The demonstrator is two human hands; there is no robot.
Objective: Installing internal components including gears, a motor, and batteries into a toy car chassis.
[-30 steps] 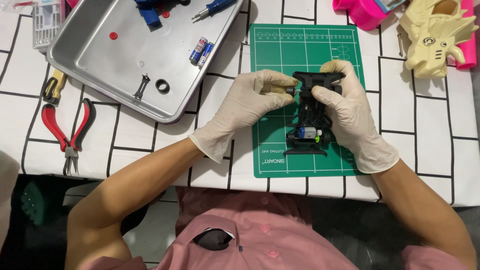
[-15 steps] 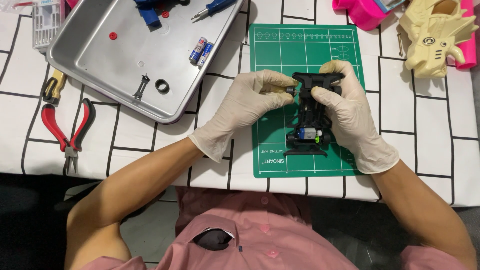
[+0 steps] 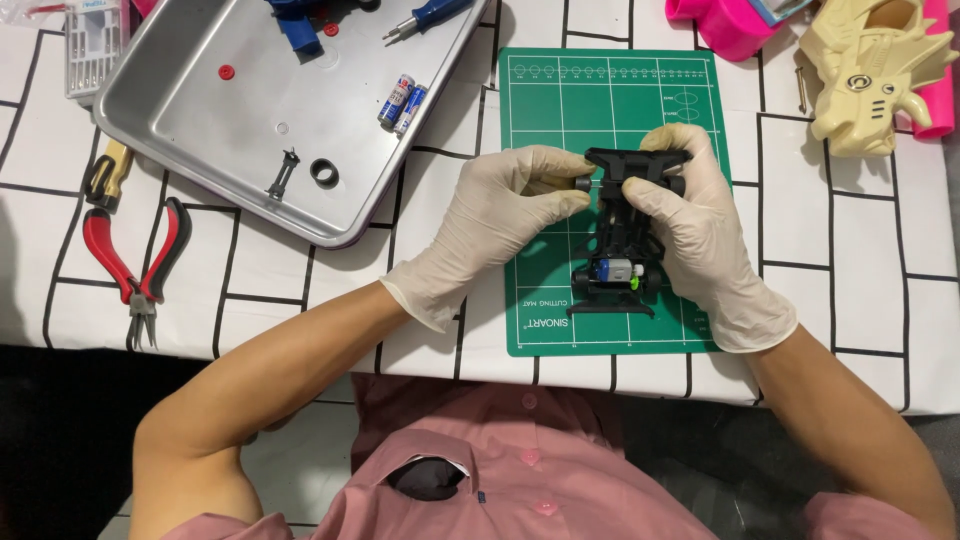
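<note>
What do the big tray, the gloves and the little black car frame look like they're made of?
The tray looks like metal, likely steel or aluminium: dull silver with soft reflections. The gloves on the left hand and right hand seem thin latex or similar rubber: cream, matte, wrinkling at the knuckles. The car frame appears to be moulded black plastic with a slight sheen.

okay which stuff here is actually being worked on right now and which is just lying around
In hand:
black toy car chassis, gripped by left hand and right hand
green cutting mat beneath it

Lying about:
red pliers
metal tray
two batteries
black ring
cream toy shell
</note>
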